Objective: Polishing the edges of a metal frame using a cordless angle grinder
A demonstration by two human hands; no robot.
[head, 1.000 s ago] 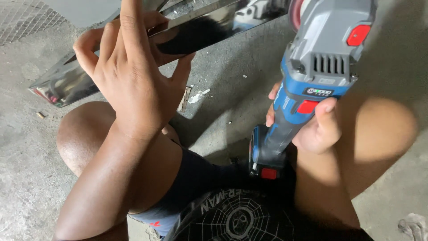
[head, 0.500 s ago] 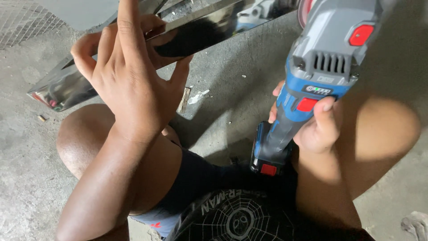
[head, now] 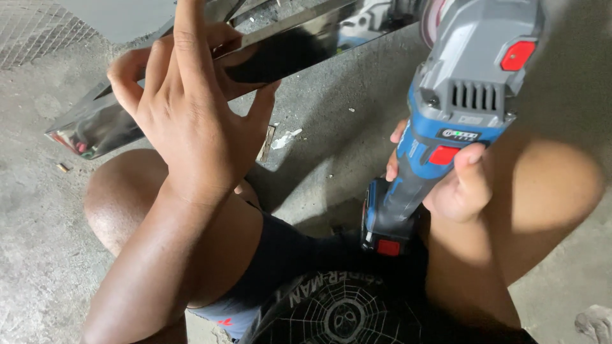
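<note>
Lying across the concrete floor (head: 331, 159) from nine o'clock up toward one o'clock, the polished metal bar (head: 299, 48) looks stiff, fairly heavy and slippery on its mirror faces, so its edges probably give the surest hold. The left hand (head: 191, 121) rests on it at about eleven o'clock, fingers spread wide and curled over its upper edge. At three o'clock the right hand (head: 456, 188) is wrapped tightly around the grip of a blue and grey cordless grinder (head: 459, 108), its head close to the bar's far end. Wire mesh (head: 32, 32) sits at ten o'clock.
</note>
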